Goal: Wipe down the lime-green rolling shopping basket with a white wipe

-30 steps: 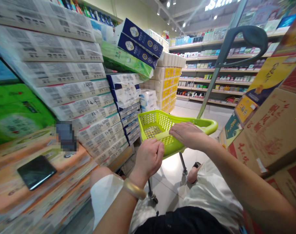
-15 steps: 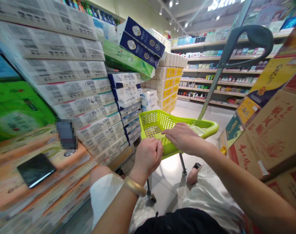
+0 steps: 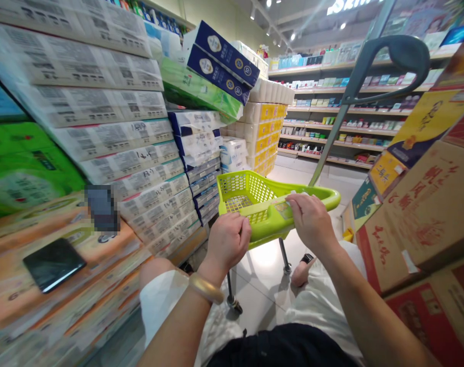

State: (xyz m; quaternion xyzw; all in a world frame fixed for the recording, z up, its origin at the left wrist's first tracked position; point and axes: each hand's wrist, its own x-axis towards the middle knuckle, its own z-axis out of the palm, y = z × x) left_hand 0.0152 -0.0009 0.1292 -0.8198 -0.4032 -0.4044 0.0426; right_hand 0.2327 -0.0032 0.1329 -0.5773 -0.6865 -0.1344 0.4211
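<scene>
1. Green basket [image 3: 270, 232] sits at 12 o'clock.
2. Left hand [image 3: 230, 239] curls at its 8 o'clock, right hand [image 3: 311, 219] at 4, apart; undersides hidden, cannot tell if clamped.
3. Dark object [image 3: 102, 206] at 10 is pixelated.

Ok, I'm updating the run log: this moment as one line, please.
left hand: curled over near edge of green basket | right hand: on same basket's near side | boxes: stacked right

Ceiling spotlights [image 3: 292, 36] are shining brightly beyond me; white glare is pooling on the floor [image 3: 268, 255], with soft shadows falling nearby. Toward the lower left, orange packs [image 3: 36, 306] are stretching and blurring; coarse pixels [image 3: 102, 208] are masking one patch.
</scene>
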